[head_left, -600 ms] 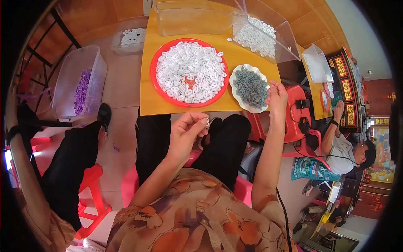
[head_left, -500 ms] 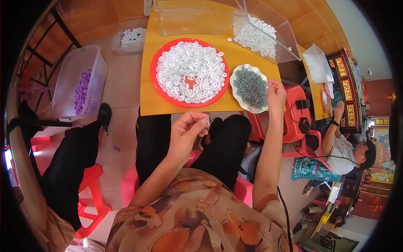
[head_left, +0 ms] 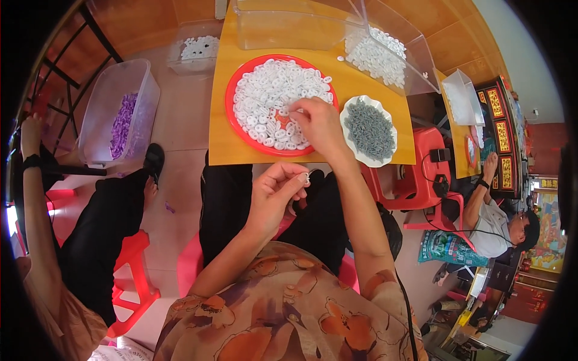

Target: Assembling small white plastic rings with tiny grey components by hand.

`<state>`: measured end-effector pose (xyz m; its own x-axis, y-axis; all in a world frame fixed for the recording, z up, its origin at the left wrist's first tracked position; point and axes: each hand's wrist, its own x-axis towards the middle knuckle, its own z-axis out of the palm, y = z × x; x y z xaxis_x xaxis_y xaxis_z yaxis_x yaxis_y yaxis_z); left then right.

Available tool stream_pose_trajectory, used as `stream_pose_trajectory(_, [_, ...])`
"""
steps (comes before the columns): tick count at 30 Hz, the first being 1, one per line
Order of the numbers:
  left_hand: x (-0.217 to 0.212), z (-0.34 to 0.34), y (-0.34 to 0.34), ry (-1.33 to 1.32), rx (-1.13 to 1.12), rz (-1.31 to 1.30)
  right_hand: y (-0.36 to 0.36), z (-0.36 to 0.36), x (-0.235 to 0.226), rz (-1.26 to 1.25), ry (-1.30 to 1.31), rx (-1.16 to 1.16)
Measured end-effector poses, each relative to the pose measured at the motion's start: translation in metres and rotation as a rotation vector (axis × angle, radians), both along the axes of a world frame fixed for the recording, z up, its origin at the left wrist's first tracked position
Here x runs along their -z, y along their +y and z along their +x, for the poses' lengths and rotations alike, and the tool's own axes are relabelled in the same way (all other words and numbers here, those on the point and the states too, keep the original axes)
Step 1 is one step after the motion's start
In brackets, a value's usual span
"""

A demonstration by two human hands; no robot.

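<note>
My left hand [head_left: 274, 195] is closed in front of the table edge, above my lap. Its thumb and forefinger pinch a small white plastic piece [head_left: 307, 178], only partly showing. My right hand [head_left: 322, 126] reaches over a round red tray [head_left: 230, 111], with fingertips drawn together at the heaped white oval pieces [head_left: 274, 81], which have small holes. Whether anything is between those fingertips is hidden. To the right of the tray stands a scalloped white bowl [head_left: 378, 162] filled with small dark grey pieces [head_left: 368, 129].
Clear plastic bins [head_left: 289, 33] sit at the table's far side, one beside more white pieces [head_left: 379, 57]. On the floor at left is a tub [head_left: 153, 108] with purple pieces. A red chair [head_left: 412, 174] stands right. Another person sits at left, and one farther right [head_left: 490, 222].
My right hand has moved left from the bowl's right edge to the white pieces in the red tray. My left hand keeps its pinch on the white piece.
</note>
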<state>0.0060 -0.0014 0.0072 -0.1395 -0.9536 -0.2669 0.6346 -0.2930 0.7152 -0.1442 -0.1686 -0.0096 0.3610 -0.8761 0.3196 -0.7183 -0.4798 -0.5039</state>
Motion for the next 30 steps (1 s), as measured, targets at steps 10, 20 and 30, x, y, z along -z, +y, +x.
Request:
stream_pose_trajectory(10, [-0.001,0.009,-0.006,0.015,-0.036,0.001,-0.006,0.031,0.008,0.075,0.173,-0.04])
stream_pose_trajectory(20, [0.004,0.011,-0.01,-0.03,-0.066,0.006,0.015,-0.065,-0.007,-0.066,0.072,0.246])
stream_pose_trajectory(30, [0.006,-0.006,-0.002,-0.056,-0.014,0.014,0.005,-0.211,0.004,-0.062,0.232,0.575])
